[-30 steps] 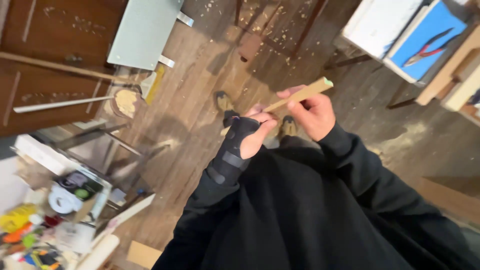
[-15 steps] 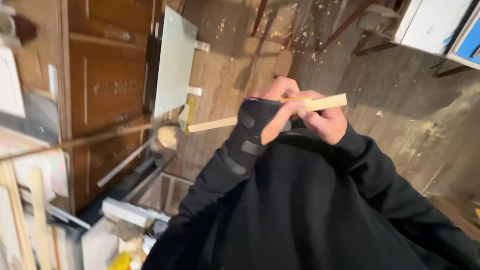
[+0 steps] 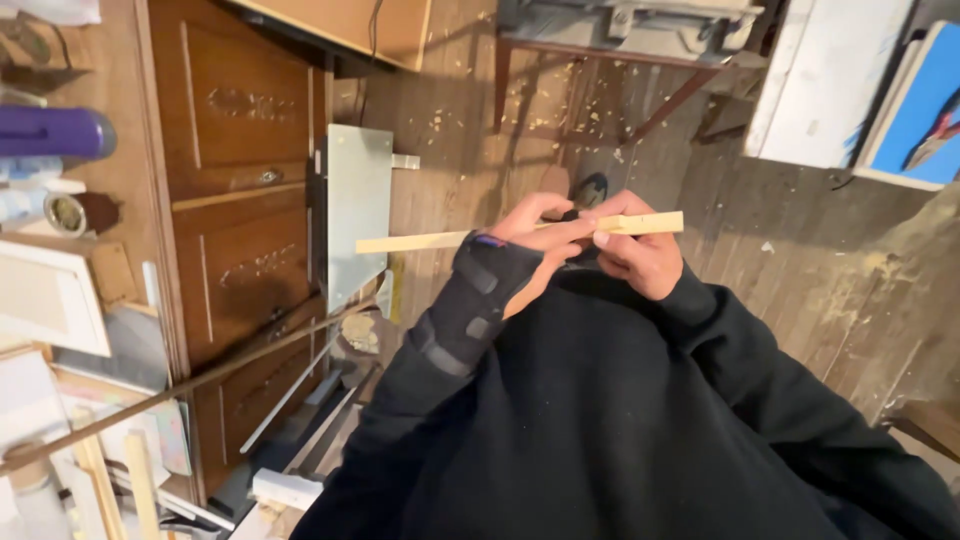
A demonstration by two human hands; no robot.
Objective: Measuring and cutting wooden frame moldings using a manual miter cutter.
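Note:
Both my hands hold a thin pale wooden stick [image 3: 420, 241] level in front of my chest, and it runs from left to right. My left hand [image 3: 535, 240], in a black wrist brace, grips its middle with the fingers wrapped over it. My right hand [image 3: 635, 252] pinches the right end, thumb on top. My black sleeves and sweater fill the lower part of the view.
A brown wooden cabinet [image 3: 240, 200] stands at the left, with a grey metal panel [image 3: 357, 215] leaning beside it. Long sticks and boards lie at the lower left. A metal-legged stand [image 3: 620, 60] is ahead, white and blue boards [image 3: 860, 90] at the upper right. Wood shavings litter the plank floor.
My view has swung left and up. The stick has turned from tilted to nearly level, and my hands have stayed closed on it.

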